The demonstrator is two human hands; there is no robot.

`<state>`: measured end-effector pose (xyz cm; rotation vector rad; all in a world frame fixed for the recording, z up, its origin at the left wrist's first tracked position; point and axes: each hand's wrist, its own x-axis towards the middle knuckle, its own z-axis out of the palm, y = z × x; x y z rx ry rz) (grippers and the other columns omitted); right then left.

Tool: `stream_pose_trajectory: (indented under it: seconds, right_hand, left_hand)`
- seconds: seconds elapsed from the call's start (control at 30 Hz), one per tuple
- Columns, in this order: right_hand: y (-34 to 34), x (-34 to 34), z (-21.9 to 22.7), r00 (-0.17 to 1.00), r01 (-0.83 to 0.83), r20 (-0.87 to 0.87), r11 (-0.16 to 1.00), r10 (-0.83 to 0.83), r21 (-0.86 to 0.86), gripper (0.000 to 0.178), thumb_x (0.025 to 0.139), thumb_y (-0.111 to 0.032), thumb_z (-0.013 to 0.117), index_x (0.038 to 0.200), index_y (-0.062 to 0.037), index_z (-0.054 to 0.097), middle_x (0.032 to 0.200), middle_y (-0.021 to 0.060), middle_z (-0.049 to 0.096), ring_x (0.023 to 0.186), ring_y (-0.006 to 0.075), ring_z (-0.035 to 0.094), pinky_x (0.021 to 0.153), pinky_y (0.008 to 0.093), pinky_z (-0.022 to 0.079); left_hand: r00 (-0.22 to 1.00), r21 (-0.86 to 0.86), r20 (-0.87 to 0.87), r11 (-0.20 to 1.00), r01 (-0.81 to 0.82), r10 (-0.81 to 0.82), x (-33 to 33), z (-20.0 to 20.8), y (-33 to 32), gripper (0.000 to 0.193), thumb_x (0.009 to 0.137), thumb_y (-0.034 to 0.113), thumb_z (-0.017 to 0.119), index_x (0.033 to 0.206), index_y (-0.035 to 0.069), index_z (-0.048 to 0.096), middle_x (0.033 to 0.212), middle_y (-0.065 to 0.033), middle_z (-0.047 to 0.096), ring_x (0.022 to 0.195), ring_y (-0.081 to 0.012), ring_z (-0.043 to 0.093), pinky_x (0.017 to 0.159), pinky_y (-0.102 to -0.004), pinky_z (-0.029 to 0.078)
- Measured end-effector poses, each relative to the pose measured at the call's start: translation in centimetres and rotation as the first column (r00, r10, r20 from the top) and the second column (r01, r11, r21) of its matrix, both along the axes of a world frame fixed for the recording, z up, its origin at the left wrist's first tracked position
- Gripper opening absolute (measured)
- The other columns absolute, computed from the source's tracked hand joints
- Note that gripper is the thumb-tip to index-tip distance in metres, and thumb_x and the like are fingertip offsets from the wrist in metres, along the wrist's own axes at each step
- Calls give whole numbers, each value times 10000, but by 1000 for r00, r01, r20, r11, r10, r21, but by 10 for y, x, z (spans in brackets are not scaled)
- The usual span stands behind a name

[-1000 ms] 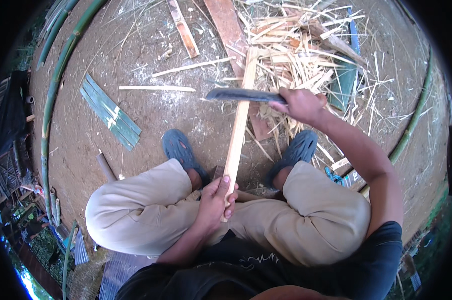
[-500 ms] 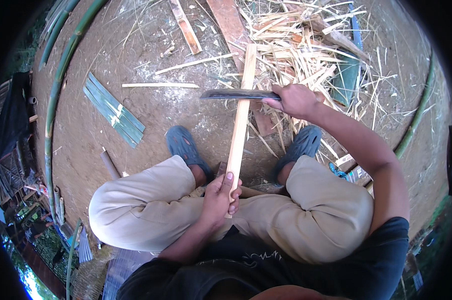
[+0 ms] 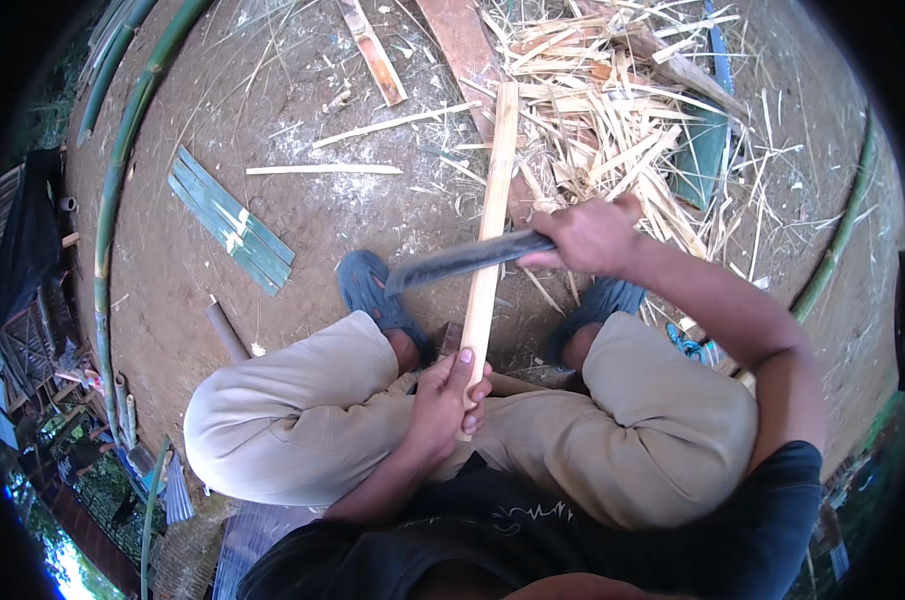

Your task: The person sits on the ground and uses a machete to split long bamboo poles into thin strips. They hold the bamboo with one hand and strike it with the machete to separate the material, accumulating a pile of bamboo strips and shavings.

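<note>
My left hand is wrapped round the near end of a long pale bamboo strip, which slants up and away from my lap. In my right hand is the handle of a machete. Its dark blade lies across the strip around the middle and points left, slightly blurred. Whether the edge touches the strip I cannot tell. The strip's far end reaches to the heap of pale shavings on the ground.
Flat green bamboo slats lie on the dirt to the left. A long green bamboo pole curves along the left side, another pole along the right. A reddish board and a short split piece lie ahead. My clogs flank the strip.
My right hand has drawn the machete toward me along the strip, and the blade now tilts with its tip nearer my left foot. My left hand keeps its grip.
</note>
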<state>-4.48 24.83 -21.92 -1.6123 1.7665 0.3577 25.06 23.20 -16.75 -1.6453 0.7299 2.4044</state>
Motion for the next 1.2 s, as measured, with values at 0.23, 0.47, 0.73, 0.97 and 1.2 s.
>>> stream_pose_trajectory:
  seconds: [0.23,0.47,0.73,0.97,1.2]
  right_hand:
    - [-5,-94,-55,900,405,-145,911,-412,-76,823,899,-734,260,1136,-24,601,653,102,590,619,246,652,606,416,572]
    - [-7,-102,-76,855,498,-102,859,-509,-116,811,928,-710,252,1077,3,609,680,148,626,621,279,678,560,412,580]
    - [-8,-86,-70,878,449,-129,886,-461,-115,774,934,-711,251,1094,-48,616,692,162,636,629,279,668,611,413,580]
    - [-16,-87,-46,961,238,-104,958,-256,-161,730,953,-677,285,1028,-28,609,663,132,632,553,307,648,594,426,570]
    - [4,-152,-69,811,202,-414,862,-413,-465,816,972,-660,220,827,21,646,697,151,643,651,302,683,605,420,584]
  left_hand:
    - [999,-6,-7,999,31,-31,-7,3,-1,357,1046,375,410,992,37,513,672,-3,451,422,-80,381,396,-242,333]
    - [999,-1,11,999,33,-33,-1,3,-1,359,1041,380,420,995,37,514,672,-4,456,416,-82,387,392,-244,330]
    - [999,-52,20,998,39,-38,3,-3,-2,370,1035,384,435,1003,26,518,669,-12,466,409,-85,393,380,-238,336]
    - [1000,-15,16,1000,13,-13,6,-2,-8,377,1035,385,433,994,23,529,665,-13,475,401,-97,407,369,-255,344]
    - [999,-38,32,999,30,-29,5,-1,-9,364,1037,386,426,995,40,530,655,-18,473,382,-104,402,357,-271,345]
